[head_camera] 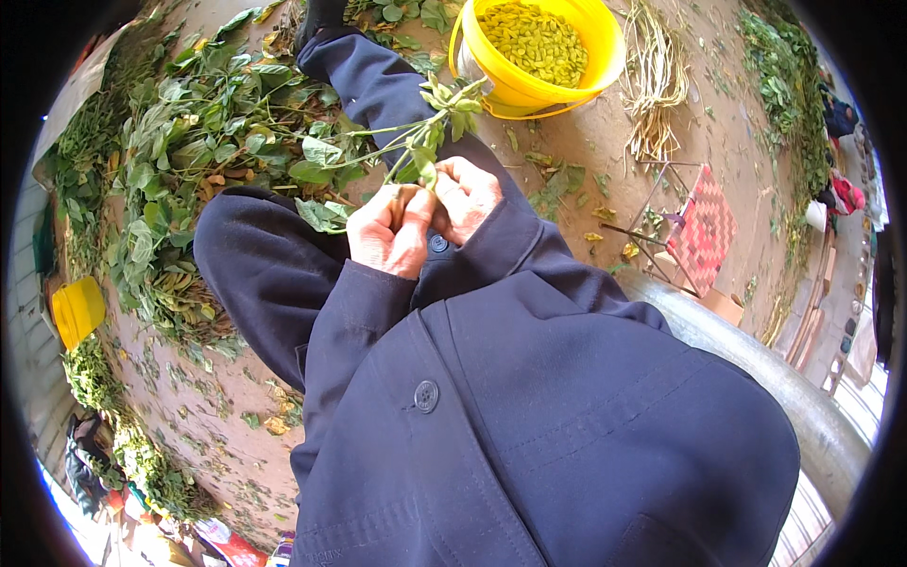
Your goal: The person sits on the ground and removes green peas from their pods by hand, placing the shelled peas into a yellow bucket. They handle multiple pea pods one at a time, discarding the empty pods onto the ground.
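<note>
A cut bean plant stem [397, 152] with a cluster of green pods [453, 106] at its end rises over my lap. My left hand [393, 230] pinches it from below. Close against it, my right hand [464, 202] has its fingertips on a green pod [425, 166] at the lower part of the same stem. The fingers hide the exact points of contact. Beyond my right hand stands a yellow bucket [606, 53], partly filled with loose green pods [535, 46].
Leafy cut plants [163, 170] are heaped left of my legs. At right are a bundle of dry stalks [655, 85], a folding stool [705, 230] with a red patterned seat and a metal pipe [765, 368]. A yellow container [78, 312] stands far left; other people are at the edges.
</note>
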`<state>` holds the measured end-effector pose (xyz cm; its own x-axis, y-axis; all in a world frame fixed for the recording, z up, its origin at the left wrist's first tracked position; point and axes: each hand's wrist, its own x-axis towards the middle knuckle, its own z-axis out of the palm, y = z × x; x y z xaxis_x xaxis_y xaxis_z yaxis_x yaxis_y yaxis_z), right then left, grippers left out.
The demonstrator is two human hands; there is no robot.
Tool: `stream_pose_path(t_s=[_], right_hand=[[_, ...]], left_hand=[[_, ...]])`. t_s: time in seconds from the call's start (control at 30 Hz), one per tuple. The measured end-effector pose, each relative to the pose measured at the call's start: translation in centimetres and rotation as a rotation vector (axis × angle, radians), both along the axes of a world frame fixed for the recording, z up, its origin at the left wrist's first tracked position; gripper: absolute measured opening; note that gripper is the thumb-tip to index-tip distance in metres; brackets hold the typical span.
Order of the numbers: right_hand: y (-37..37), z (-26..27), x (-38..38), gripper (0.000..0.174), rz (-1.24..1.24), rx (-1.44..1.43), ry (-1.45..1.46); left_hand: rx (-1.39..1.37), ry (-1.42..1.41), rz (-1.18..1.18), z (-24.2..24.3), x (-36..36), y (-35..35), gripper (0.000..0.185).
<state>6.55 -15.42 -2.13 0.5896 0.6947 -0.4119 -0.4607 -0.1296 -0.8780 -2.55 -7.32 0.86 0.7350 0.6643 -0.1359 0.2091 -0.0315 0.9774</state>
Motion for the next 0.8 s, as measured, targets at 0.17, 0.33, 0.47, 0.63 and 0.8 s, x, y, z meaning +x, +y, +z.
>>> stream_pose_path(t_s=[0.17,0.33,0.47,0.63,0.8], right_hand=[[-2.3,2.0,1.2,0.015,0.001,-0.032,0.134],[-3.7,1.5,1.6,0.012,0.056,-0.062,0.191],[-4.2,1.6,2.1,0.011,0.072,-0.124,0.170],[-4.4,1.9,2.4,0.012,0.064,-0.158,0.165],[-4.8,1.1,2.9,0.012,0.065,-0.142,0.145]], left_hand=[[0.163,-0.098,-0.078,1.6,-0.4,1.8,0.007],[0.439,-0.023,-0.079,1.8,1.8,4.8,0.004],[0.410,0.025,-0.200,0.6,3.3,5.1,0.008],[0.437,0.087,-0.471,1.4,4.0,5.2,0.011],[0.569,-0.004,-0.387,-0.7,4.6,4.2,0.019]])
